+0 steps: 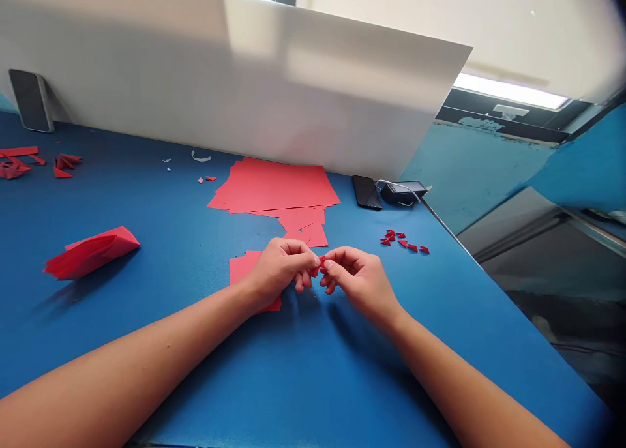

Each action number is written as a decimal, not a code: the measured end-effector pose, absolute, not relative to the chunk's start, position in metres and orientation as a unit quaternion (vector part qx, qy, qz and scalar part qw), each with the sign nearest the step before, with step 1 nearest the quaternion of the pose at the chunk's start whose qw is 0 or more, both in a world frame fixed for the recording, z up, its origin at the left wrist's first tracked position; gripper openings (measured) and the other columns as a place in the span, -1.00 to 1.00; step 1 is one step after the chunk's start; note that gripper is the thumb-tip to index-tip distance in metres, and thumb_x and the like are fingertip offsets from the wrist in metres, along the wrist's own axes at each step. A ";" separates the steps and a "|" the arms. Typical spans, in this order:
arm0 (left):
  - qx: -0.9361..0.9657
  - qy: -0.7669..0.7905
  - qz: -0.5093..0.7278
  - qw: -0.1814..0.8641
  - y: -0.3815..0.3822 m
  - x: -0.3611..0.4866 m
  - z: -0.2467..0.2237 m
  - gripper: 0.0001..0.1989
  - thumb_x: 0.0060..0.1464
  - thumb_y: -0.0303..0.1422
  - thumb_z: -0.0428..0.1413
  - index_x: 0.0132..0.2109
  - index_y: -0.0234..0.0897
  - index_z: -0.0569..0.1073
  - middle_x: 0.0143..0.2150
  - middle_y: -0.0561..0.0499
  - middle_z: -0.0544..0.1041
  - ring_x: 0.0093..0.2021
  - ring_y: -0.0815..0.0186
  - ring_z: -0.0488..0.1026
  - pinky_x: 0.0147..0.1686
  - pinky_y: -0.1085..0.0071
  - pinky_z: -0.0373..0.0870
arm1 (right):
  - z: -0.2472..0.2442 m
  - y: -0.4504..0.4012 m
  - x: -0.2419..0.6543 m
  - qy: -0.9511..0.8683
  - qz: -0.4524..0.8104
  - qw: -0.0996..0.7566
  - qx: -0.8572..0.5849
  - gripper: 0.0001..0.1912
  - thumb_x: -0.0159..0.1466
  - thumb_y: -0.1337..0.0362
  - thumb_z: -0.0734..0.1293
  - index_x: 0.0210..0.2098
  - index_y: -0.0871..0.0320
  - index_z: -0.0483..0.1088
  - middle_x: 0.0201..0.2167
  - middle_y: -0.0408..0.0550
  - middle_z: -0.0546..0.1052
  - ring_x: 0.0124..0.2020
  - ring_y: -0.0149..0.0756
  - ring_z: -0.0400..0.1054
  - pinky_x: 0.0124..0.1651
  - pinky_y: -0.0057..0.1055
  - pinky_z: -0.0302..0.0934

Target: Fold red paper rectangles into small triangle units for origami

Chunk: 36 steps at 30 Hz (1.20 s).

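This looks like a paper-craft workroom, somewhere set up for handwork rather than for living in. A long blue-topped surface (161,239) runs toward a blue-painted wall (474,174), and a large white board (235,76) stands propped along its back edge. Red paper sheets (274,187) lie in a loose pile, with a small cluster of folded red triangles (401,240) close by and red scraps (14,164) further along. Two phones (366,192) and a black charger (398,191) with a white cable sit at the back, like personal kit at a workstation.
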State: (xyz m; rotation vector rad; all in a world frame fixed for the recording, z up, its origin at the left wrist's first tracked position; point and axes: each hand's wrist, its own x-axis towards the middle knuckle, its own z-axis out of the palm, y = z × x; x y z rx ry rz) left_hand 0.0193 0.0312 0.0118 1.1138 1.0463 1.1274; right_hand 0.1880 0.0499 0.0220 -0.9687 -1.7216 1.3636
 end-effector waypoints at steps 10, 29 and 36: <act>0.522 0.482 0.463 0.530 0.030 0.019 0.019 -0.91 -0.11 -0.45 0.11 -0.51 -0.37 0.48 -0.67 0.08 0.42 -0.67 0.45 0.32 -0.65 0.53 0.28 | 0.016 0.049 0.192 -0.785 0.353 0.350 -0.369 -0.85 0.25 0.24 0.29 -0.31 0.17 0.48 -0.47 -0.05 0.55 -0.52 -0.30 0.45 -0.44 -0.40 0.35; 0.544 0.489 0.467 0.496 0.029 0.020 0.019 -0.91 -0.11 -0.45 0.10 -0.51 -0.35 0.46 -0.63 0.09 0.42 -0.64 0.45 0.34 -0.66 0.55 0.31 | 0.017 0.050 0.191 -0.863 0.204 0.329 -0.326 -0.74 0.29 0.31 0.19 -0.15 0.19 0.48 -0.40 -0.01 0.57 -0.40 -0.25 0.47 -0.28 -0.34 0.34; 0.560 0.487 0.462 0.486 0.030 0.018 0.018 -0.92 -0.11 -0.45 0.08 -0.49 -0.34 0.46 -0.64 0.10 0.40 -0.64 0.45 0.32 -0.64 0.54 0.31 | 0.013 0.054 0.194 -0.761 0.455 0.316 -0.337 -0.73 0.30 0.18 0.23 -0.15 0.16 0.49 -0.53 -0.14 0.49 -0.60 -0.39 0.40 -0.49 -0.47 0.33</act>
